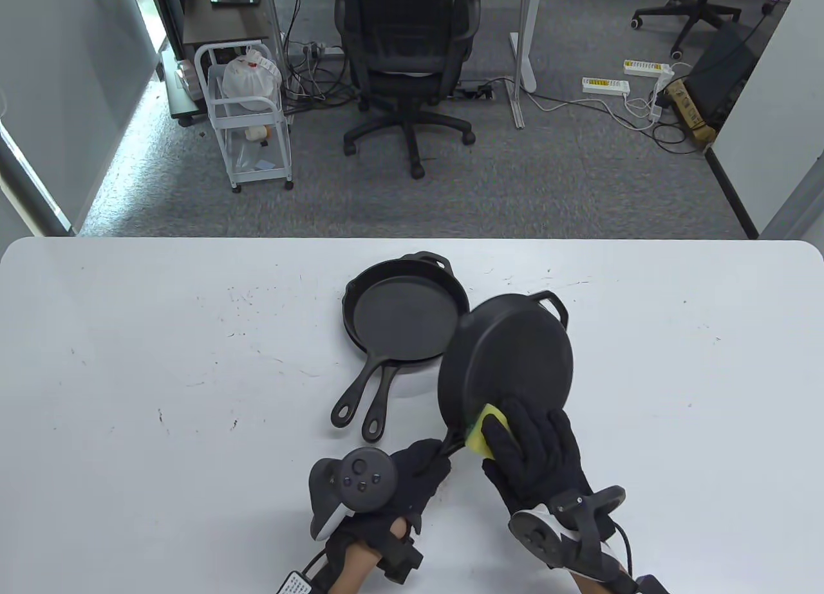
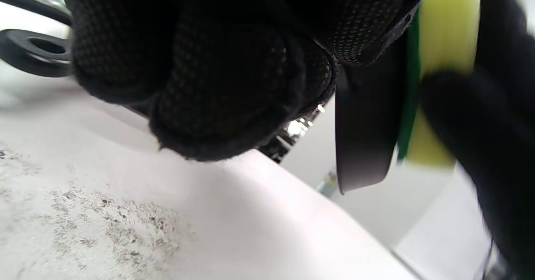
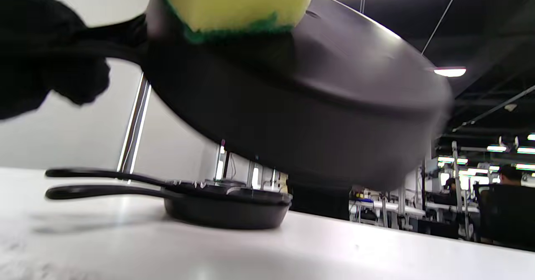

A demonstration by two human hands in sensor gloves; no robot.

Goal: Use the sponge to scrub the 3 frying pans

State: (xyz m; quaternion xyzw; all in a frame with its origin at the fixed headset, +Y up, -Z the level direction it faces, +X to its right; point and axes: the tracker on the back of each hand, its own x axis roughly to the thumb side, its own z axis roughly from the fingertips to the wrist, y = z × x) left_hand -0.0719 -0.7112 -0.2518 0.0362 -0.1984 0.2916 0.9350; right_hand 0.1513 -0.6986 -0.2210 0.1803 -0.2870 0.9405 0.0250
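Observation:
A black frying pan (image 1: 508, 356) is held upside down above the table, its flat underside facing up. My left hand (image 1: 412, 468) grips its handle at the near end. My right hand (image 1: 531, 446) presses a yellow and green sponge (image 1: 486, 430) against the pan's near edge, fingers lying over the sponge. In the right wrist view the sponge (image 3: 234, 4) sits on the raised pan (image 3: 301, 104). Two more black pans (image 1: 402, 317) lie stacked on the table to the left, handles pointing toward me. The left wrist view shows my curled fingers (image 2: 225, 83), the pan's edge (image 2: 363, 138) and the sponge (image 2: 443, 62).
The white table (image 1: 161, 336) is scuffed with small dark marks. Beyond its far edge stand an office chair (image 1: 405, 60), a white wire cart (image 1: 248, 118) and cables on grey carpet.

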